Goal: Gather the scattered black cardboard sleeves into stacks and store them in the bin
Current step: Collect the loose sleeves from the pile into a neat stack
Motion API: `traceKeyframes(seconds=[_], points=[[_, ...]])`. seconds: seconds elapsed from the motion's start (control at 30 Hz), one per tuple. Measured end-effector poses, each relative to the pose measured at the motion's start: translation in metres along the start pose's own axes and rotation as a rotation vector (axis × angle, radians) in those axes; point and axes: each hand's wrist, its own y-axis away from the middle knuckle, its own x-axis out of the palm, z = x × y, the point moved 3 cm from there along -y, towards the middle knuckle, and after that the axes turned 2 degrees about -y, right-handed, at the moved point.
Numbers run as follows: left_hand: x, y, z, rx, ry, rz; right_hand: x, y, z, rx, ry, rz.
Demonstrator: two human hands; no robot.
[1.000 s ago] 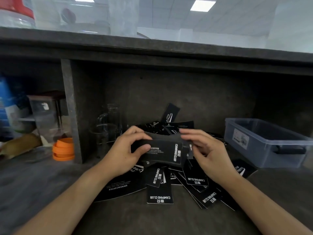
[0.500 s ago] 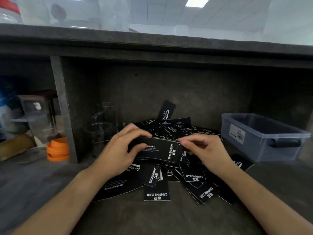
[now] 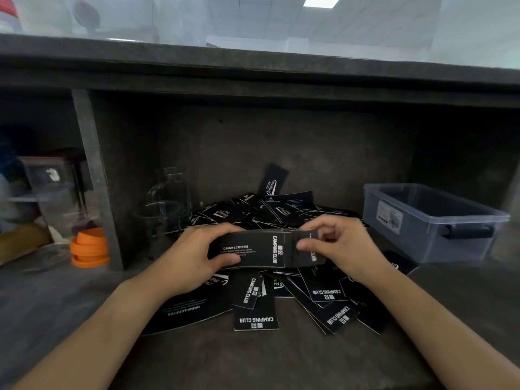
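A small stack of black cardboard sleeves, printed "CAMPING CLUB" and "DRINK&COFFEE", is held flat above the pile. My left hand grips its left end, thumb on the front face. My right hand pinches the stack's right end between thumb and fingers. Below and behind lies the loose pile of black sleeves, spread over the dark counter, one leaning against the back wall. The grey translucent plastic bin stands at the right, with nothing visible inside.
Clear glass mugs stand left of the pile. A grey upright divider separates a left bay holding orange lids and a clear container. A thick shelf overhangs the bay.
The held stack has turned flatter and stretched wider between my hands. My right hand moved out to its right end. The view has shifted slightly right.
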Motion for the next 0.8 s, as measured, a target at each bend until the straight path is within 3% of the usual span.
traceKeyframes(seconds=[0.13, 0.27, 0.37, 0.53, 0.67, 0.8], points=[[-0.007, -0.001, 0.003, -0.051, -0.004, -0.096, -0.015, -0.006, -0.010, 0.090, -0.099, -0.174], [0.001, -0.001, 0.000, -0.013, -0.013, -0.070, 0.002, -0.002, -0.010, 0.129, -0.197, -0.029], [0.004, 0.000, 0.001, -0.081, 0.044, -0.053, 0.003, -0.001, -0.003, 0.052, -0.243, -0.023], [0.006, -0.001, -0.002, -0.137, 0.038, -0.041, 0.006, 0.003, 0.002, -0.069, -0.048, -0.010], [0.005, -0.003, 0.005, -0.229, 0.153, -0.052, 0.003, 0.005, 0.007, -0.088, -0.085, -0.111], [-0.002, -0.002, 0.002, -0.218, 0.075, -0.088, -0.011, 0.001, 0.004, 0.015, -0.131, -0.348]])
